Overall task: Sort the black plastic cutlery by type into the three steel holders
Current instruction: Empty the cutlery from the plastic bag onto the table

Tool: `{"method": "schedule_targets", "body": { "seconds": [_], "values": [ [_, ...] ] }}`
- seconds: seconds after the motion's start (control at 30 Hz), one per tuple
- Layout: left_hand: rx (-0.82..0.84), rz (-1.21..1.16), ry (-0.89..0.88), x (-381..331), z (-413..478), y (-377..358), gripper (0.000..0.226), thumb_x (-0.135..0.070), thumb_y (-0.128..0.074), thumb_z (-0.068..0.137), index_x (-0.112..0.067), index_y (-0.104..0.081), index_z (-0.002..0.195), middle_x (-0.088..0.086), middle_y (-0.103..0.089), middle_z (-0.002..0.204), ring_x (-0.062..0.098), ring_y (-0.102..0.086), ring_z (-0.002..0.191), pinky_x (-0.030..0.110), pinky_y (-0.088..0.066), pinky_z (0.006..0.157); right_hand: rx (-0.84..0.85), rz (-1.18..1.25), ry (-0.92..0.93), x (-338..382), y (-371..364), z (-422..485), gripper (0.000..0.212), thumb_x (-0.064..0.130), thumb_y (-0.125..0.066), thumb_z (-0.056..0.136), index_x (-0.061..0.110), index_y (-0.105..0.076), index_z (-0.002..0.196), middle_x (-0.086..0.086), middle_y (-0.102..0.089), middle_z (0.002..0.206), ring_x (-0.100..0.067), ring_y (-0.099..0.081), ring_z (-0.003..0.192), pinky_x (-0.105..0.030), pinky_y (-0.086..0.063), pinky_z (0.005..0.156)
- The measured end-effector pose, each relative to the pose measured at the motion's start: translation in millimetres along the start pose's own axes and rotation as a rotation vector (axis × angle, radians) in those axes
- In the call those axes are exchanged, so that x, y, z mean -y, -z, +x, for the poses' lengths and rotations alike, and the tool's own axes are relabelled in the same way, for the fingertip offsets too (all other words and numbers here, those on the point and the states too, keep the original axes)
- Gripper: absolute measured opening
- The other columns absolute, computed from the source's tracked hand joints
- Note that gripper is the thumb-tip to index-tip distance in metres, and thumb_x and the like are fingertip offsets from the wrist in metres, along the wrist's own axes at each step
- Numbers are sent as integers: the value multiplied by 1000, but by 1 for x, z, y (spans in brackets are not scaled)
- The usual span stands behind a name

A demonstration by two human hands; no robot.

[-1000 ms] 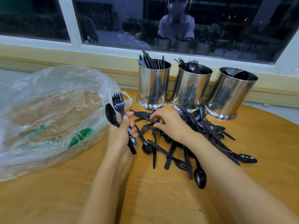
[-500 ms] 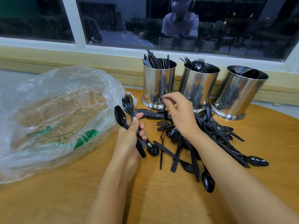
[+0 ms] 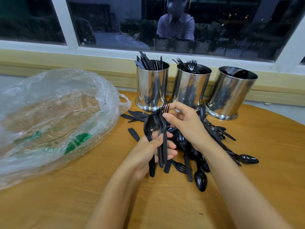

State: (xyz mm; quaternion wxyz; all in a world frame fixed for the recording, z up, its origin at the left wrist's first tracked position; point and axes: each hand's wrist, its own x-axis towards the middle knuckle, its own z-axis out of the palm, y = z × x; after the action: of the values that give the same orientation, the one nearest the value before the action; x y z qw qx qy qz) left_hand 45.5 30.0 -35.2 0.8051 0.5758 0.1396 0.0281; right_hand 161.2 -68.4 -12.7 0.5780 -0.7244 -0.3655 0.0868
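**A:** Head view (the only one): what are the hands doing?

**B:** The left hand (image 3: pixel 148 152) is closed round a bundle (image 3: pixel 164 149) of black cutlery held upright. A spoon (image 3: pixel 149 128) is on its left side, with forks beside it. The right hand (image 3: pixel 186 126) pinches the tallest fork (image 3: pixel 165 109) in that bundle, thumb and curled fingers just below the tines.

**A:** And the rest of the cutlery?

**B:** A loose pile (image 3: pixel 214 134) lies on the wooden table (image 3: pixel 264 171), behind and to the right of the hands, reaching the feet of the holders. The right wrist and forearm cover its middle, so I cannot tell what lies under them.

**A:** The holders?

**B:** Three stand in a row at the far edge, below the window (image 3: pixel 115 22). The left holder (image 3: pixel 151 86) has knives standing in it and the middle holder (image 3: pixel 191 86) has forks, tines up. The right holder (image 3: pixel 229 93) shows a dark spoon bowl inside and little more. The raised fork and the right hand's fingers hide part of the middle holder's foot.

**A:** Anything else around?

**B:** A big crumpled plastic bag (image 3: pixel 54 116), clear with green print, fills the left of the table — its handle loop lies near the left holder's foot. A few knives (image 3: pixel 137 114) lie flat between the bag and the hands. The dark glass reflects a person in a light shirt.
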Motion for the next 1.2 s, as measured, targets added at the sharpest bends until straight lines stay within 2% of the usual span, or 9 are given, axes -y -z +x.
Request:
{"method": "schedule_targets", "body": {
  "seconds": [0.1,0.33,0.43,0.53,0.67,0.83,0.97,1.1,1.2],
  "values": [
    [58,18,8,0,-1,-1,27,-19,-41,105,-5,-61,115,3,-58,68,14,-55,58,25,-48,57,7,140,-34,-4,0,-4,6,4,-58,94,4,-57,100,-11,-71,95,-15,-68,80,-25,-53,69],
    [69,-55,29,2,2,-1,39,-35,-39,104,-10,-63,122,-2,-47,66,7,-36,54,22,-36,55,-105,264,-40,-5,-1,-11,18,-1,-59,92,2,-48,106,-19,-69,88,-21,-70,73,-30,-58,67],
    [63,-9,4,3,2,1,30,-26,-43,104,-9,-58,124,-4,-45,64,6,-34,51,20,-35,51,-128,149,-4,-6,-3,-12,29,3,-65,89,14,-46,109,-7,-68,79,-24,-71,75,-36,-59,73],
    [-51,-76,-88,-1,3,10,22,-17,-43,104,-7,-58,116,-4,-46,64,5,-36,49,18,-36,47,-165,137,-25,-7,-4,-12,40,9,-71,86,24,-47,114,-1,-71,96,-15,-71,83,-29,-58,78],
    [-312,-267,-230,-11,7,39,19,-18,-41,104,-9,-58,107,-3,-49,66,6,-41,50,18,-41,47,-126,16,-92,-14,-5,-18,27,13,-66,90,21,-53,113,-1,-70,94,-17,-69,85,-30,-59,75],
    [-451,-380,-343,-15,9,57,20,-18,-37,107,-15,-56,101,-4,-47,68,6,-40,49,18,-39,49,-18,-152,-139,-22,-21,-22,13,14,-65,90,24,-64,99,5,-68,83,-11,-67,79,-21,-55,72],
    [-467,-391,-353,-15,10,57,20,-18,-38,107,-16,-56,101,-4,-47,67,6,-40,49,18,-39,49,102,-342,-124,-20,-41,-13,11,17,-64,92,21,-65,102,8,-65,90,-4,-61,83,-9,-47,73],
    [-464,-379,-353,-15,10,55,21,-18,-37,107,-16,-57,100,-4,-47,65,6,-41,49,18,-39,49,168,-518,-120,-20,-67,14,19,21,-64,92,15,-61,110,2,-64,94,-13,-61,87,-32,-52,85],
    [-464,-370,-350,-14,10,54,20,-18,-38,107,-16,-57,102,-5,-49,64,6,-42,48,19,-40,49,221,-697,-162,-17,-91,31,27,26,-62,93,10,-56,114,-8,-61,106,-27,-60,97,-36,-49,76]
  ]
}}
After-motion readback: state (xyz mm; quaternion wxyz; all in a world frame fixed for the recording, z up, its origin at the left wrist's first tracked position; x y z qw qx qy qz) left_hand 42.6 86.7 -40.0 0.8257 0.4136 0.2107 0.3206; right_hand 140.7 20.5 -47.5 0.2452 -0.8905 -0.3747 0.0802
